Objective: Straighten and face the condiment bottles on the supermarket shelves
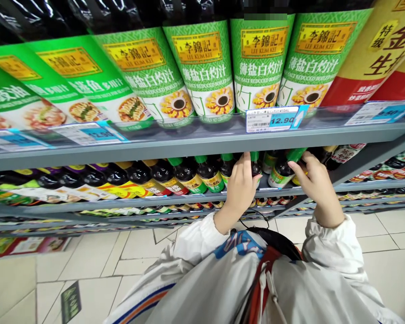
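Just below the upper shelf edge, my right hand (315, 184) grips the green cap of a dark sauce bottle (279, 177). That bottle leans a little, with its green and white label partly in view. To its left, my left hand (241, 186) is closed around the neck of another green-capped sauce bottle (255, 167) in the row. My left fingers point up along this bottle and cover most of it. A gap in the row shows between the two bottles, with another bottle (268, 161) further back. The upper shelf hides some fingertips.
Above stands a row of large green-labelled bottles (202, 72) on the upper shelf (175, 146), whose edge juts over my hands. A price tag (273, 119) hangs there. More sauce bottles (162, 175) fill the lower shelf to the left. Tiled floor (94, 265) lies below.
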`<state>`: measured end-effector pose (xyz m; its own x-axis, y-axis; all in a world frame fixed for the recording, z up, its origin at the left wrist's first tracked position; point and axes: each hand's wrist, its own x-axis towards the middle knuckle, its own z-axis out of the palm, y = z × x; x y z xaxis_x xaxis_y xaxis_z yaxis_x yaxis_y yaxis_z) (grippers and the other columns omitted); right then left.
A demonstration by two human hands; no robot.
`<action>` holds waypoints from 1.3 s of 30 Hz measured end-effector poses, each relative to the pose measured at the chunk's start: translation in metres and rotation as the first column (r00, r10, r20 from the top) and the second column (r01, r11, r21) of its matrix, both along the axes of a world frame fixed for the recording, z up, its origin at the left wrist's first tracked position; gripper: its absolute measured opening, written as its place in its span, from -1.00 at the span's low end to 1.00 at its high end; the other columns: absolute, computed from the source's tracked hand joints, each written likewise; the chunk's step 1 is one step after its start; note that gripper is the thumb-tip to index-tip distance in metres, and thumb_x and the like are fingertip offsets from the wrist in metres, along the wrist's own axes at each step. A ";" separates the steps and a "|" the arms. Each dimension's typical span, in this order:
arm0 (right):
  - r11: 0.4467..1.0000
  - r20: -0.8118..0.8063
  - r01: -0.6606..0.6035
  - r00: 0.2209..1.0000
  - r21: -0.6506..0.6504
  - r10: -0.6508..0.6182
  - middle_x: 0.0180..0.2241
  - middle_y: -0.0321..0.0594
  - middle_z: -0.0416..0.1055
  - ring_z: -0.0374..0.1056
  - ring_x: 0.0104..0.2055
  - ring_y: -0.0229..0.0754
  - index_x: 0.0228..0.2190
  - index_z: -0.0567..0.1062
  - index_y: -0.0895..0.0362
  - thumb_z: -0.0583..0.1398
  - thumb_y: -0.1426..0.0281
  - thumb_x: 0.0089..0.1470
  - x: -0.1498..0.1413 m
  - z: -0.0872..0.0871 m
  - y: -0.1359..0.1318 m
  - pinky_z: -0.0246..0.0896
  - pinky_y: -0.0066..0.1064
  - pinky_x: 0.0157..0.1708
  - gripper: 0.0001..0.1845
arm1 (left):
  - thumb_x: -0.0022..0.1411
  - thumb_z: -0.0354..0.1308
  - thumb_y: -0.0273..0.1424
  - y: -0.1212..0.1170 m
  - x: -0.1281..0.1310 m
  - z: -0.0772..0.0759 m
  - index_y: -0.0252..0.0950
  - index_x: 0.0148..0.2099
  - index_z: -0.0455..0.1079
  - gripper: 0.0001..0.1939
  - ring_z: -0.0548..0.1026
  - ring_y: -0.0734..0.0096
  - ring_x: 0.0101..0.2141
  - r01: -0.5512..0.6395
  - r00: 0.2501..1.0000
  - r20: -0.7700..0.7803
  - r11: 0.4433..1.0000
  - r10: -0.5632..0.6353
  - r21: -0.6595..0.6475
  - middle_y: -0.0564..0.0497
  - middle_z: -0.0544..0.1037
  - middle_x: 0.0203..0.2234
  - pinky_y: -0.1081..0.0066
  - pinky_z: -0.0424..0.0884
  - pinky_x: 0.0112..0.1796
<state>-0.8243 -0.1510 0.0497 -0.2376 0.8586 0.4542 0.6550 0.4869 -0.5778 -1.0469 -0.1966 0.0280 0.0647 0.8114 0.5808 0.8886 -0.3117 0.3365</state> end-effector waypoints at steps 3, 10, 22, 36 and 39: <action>0.999 -0.081 -0.029 0.996 -0.035 0.026 -0.09 0.02 0.46 0.41 -0.04 0.08 0.04 0.39 0.15 0.05 -0.18 0.28 -0.008 0.000 0.004 0.34 -0.15 -0.06 -0.32 | 0.39 0.13 -0.23 0.000 0.000 0.000 -0.44 0.47 -0.23 -0.16 0.46 -0.03 0.09 0.006 1.000 0.006 1.000 -0.006 0.001 -0.42 0.44 0.11 0.12 0.46 0.05; 0.949 -0.178 0.314 0.936 0.033 -0.304 -0.33 -0.06 0.50 0.45 -0.31 0.09 -0.27 0.50 0.15 0.35 -0.23 -0.07 -0.027 -0.007 0.013 0.40 -0.08 -0.20 -0.31 | 0.40 0.12 -0.27 0.000 0.000 0.001 -0.43 0.48 -0.27 -0.16 0.42 -0.04 0.14 0.014 1.000 0.015 1.000 -0.013 -0.022 -0.42 0.42 0.12 0.09 0.43 0.08; 0.976 -0.210 0.209 0.953 -0.062 -0.218 -0.26 -0.04 0.51 0.47 -0.23 0.07 -0.18 0.45 0.13 0.28 -0.32 -0.06 -0.032 -0.021 0.007 0.41 -0.16 -0.19 -0.21 | 0.42 0.06 -0.26 0.000 0.001 0.002 -0.44 0.47 -0.24 -0.22 0.44 -0.04 0.11 0.001 1.000 0.001 0.999 -0.001 -0.033 -0.43 0.42 0.12 0.11 0.45 0.06; 0.918 0.024 0.270 0.961 -0.291 -0.275 -0.65 -0.16 0.26 0.30 -0.57 0.03 -0.54 0.29 0.03 -0.02 -0.48 -0.01 -0.041 -0.036 -0.001 0.27 -0.18 -0.46 -0.19 | 0.43 0.04 -0.19 -0.001 -0.001 -0.001 -0.37 0.48 -0.29 -0.19 0.44 -0.07 0.12 -0.015 0.999 -0.029 1.000 0.014 -0.011 -0.40 0.40 0.14 0.09 0.48 0.04; 0.947 -0.148 0.195 0.960 -0.255 -0.237 -0.57 -0.13 0.36 0.40 -0.45 0.03 -0.41 0.44 0.08 -0.09 -0.32 0.21 -0.023 -0.030 0.003 0.35 -0.20 -0.37 -0.23 | 0.42 0.06 -0.20 -0.001 -0.002 -0.001 -0.40 0.48 -0.26 -0.20 0.44 -0.06 0.11 -0.009 1.000 -0.029 1.000 0.009 0.002 -0.41 0.42 0.12 0.09 0.48 0.03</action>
